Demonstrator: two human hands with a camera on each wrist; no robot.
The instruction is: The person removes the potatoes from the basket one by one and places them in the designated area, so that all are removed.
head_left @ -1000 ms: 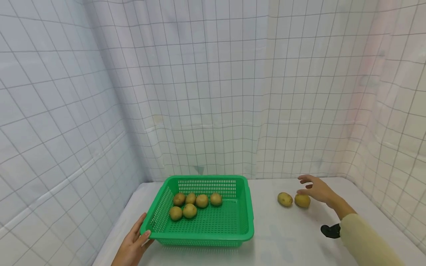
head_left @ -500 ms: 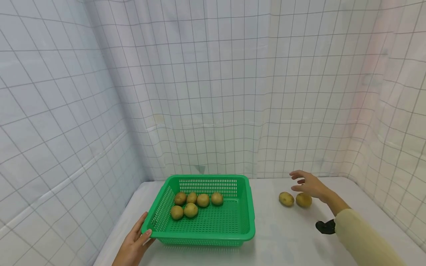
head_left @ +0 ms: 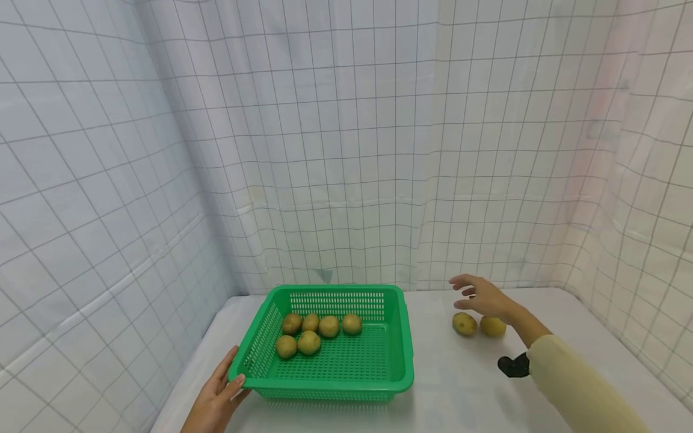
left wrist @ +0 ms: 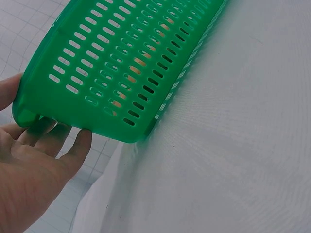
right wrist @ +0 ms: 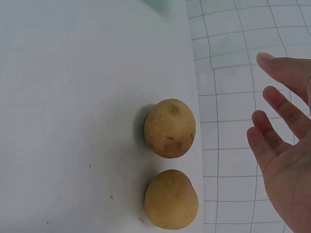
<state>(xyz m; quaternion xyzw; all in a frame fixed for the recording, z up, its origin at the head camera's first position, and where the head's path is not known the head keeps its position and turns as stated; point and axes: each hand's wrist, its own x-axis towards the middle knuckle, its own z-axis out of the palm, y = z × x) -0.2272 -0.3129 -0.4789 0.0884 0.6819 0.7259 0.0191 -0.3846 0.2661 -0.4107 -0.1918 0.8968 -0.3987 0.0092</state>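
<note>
My left hand (head_left: 215, 397) grips the near left corner of a green plastic basket (head_left: 325, 385), thumb on the rim and fingers beneath it. The left wrist view shows that hand's fingers (left wrist: 73, 150) curled under the basket's lip. Inside the basket, several potatoes (head_left: 309, 343) are grouped toward the left and back. On the right of the table, a potato (head_left: 464, 324) lies beside another potato (head_left: 493, 326). My right hand (head_left: 483, 298) hovers over this pair, holding nothing, its fingers loosely bent and spread apart. Both potatoes appear below it in the right wrist view.
A white cloth covers the table (head_left: 449, 385). White sheeting with a grid pattern (head_left: 346, 150) rises behind it and on both sides. A black strap end (head_left: 513, 365) hangs from the right sleeve (head_left: 579, 379).
My right hand has shifted left, from above the right-hand potato to over the left-hand one. The left hand and the basket have stayed put.
</note>
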